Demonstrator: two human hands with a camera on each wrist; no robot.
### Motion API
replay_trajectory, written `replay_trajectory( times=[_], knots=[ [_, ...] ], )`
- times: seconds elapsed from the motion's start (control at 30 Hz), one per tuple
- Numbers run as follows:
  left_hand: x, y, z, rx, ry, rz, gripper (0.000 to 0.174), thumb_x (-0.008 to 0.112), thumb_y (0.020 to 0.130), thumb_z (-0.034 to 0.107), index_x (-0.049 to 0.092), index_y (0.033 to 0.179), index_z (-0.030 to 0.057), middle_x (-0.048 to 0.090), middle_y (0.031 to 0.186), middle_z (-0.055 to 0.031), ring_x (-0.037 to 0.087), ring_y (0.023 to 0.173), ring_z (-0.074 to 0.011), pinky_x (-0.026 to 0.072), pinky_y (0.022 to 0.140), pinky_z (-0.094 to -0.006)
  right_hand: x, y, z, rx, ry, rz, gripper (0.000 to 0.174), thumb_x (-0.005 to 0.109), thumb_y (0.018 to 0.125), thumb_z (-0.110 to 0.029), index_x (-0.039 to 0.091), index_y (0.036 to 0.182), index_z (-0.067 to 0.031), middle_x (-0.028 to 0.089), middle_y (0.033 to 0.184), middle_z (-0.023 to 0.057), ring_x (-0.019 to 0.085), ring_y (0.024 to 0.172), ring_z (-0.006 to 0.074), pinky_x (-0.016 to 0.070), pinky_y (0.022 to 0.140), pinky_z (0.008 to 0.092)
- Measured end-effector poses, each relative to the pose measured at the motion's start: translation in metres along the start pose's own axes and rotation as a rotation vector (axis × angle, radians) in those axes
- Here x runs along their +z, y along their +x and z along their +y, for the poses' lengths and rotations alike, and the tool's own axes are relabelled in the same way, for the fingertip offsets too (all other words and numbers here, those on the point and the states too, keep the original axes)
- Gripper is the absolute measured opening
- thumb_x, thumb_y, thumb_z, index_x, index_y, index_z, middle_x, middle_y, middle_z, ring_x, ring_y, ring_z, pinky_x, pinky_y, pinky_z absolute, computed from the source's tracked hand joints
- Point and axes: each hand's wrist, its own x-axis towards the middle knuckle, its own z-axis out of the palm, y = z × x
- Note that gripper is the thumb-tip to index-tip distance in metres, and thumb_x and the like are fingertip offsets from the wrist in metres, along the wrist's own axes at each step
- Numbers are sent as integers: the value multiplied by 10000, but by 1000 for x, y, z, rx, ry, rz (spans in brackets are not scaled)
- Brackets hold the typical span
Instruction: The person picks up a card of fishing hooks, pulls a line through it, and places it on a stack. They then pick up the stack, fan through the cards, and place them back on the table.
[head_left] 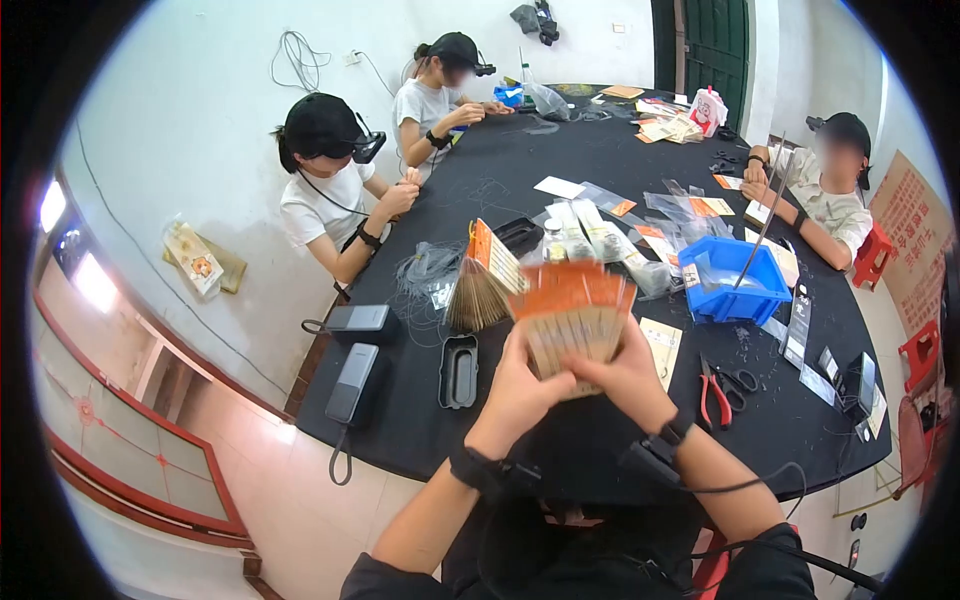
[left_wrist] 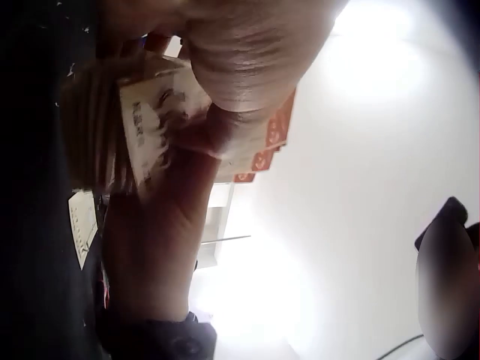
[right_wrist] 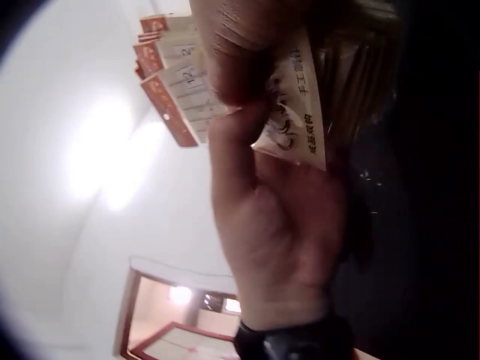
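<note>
A thick stack of fish-hook packets [head_left: 572,320] with orange tops is held up over the near side of the table, its top ends uneven and slightly fanned. My left hand [head_left: 522,385] grips its left side and my right hand [head_left: 630,378] grips the right, thumbs meeting on the near face. In the right wrist view, the front packet [right_wrist: 309,97] shows printed characters and a hook picture. The left wrist view shows the packet edges [left_wrist: 90,124] blurred. Just left of my hands, another bundle of orange-topped packets [head_left: 478,292] stands on the black table.
Ahead lie clear plastic bags [head_left: 600,235] and a blue bin [head_left: 735,285] with a rod. Red-handled pliers [head_left: 714,392] and black scissors [head_left: 740,383] lie right. A black tray [head_left: 459,372] and two power banks [head_left: 352,382] lie left. Several people sit around the table.
</note>
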Motion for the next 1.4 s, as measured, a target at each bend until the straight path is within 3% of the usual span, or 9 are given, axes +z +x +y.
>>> replay_trajectory(
  times=[0.17,0.33,0.47,0.67,0.7,0.9,1.1,1.2,1.4],
  knots=[
    [-3,-17,2,158,705,-136,792,816,650,245,501,1352,54,401,1339,-160,283,1344,-366,252,1143,-488,-35,-20,-16,-19,-401,-224,810,899,690,-121,458,1366,-48,562,1276,85,499,1246,184,390,1072,348],
    [-4,-8,-23,-27,329,-262,781,866,671,171,497,1344,25,535,1289,-116,506,1210,-250,419,1031,-387,-40,-28,6,43,-166,-227,1012,934,653,-219,326,1442,-39,482,1392,114,456,1299,214,351,1106,356],
    [1,-7,-13,-6,467,-296,781,897,688,188,496,1336,17,541,1333,-104,563,1200,-205,470,1005,-361,-33,-36,11,22,-219,-189,1126,954,620,-268,251,1469,-38,409,1440,147,430,1320,219,339,1119,352],
    [6,-33,2,344,732,-188,941,909,658,172,382,1429,59,335,1485,-107,470,1312,-227,433,1063,-364,-42,-36,12,-154,-355,-277,1071,955,604,-314,331,1428,-35,341,1455,175,424,1330,285,375,1099,390],
    [2,-38,-5,90,511,-228,1084,925,613,219,290,1483,94,299,1518,-138,302,1405,-315,325,1135,-432,-38,-39,8,-70,-223,-243,1013,956,598,-319,395,1389,-26,316,1466,177,424,1331,312,394,1086,407],
    [9,-39,-8,161,333,-196,1232,927,590,151,146,1542,116,210,1564,-167,274,1442,-308,329,1143,-426,-34,-39,4,-88,-237,-254,894,949,617,-259,475,1335,-16,276,1489,161,437,1325,276,422,1066,398],
    [32,-31,0,220,270,-224,1287,883,631,82,-12,1555,126,202,1562,-194,371,1394,-294,365,1119,-420,-22,-40,1,112,267,-156,1052,938,642,-218,283,1450,-59,434,1389,138,452,1307,247,411,1075,391],
    [32,-34,-9,126,175,-196,1283,889,647,80,-22,1551,115,218,1550,-171,372,1393,-272,369,1115,-409,-30,-38,16,12,40,-143,1121,940,638,-203,200,1470,-73,491,1326,131,449,1309,246,392,1088,386],
    [13,-35,-31,-95,310,-217,1267,898,652,52,-14,1531,66,341,1464,-128,423,1348,-209,380,1105,-366,-22,-40,16,-17,-61,-144,1029,959,605,-234,328,1402,-73,496,1290,110,469,1271,224,384,1072,368]
  ],
)
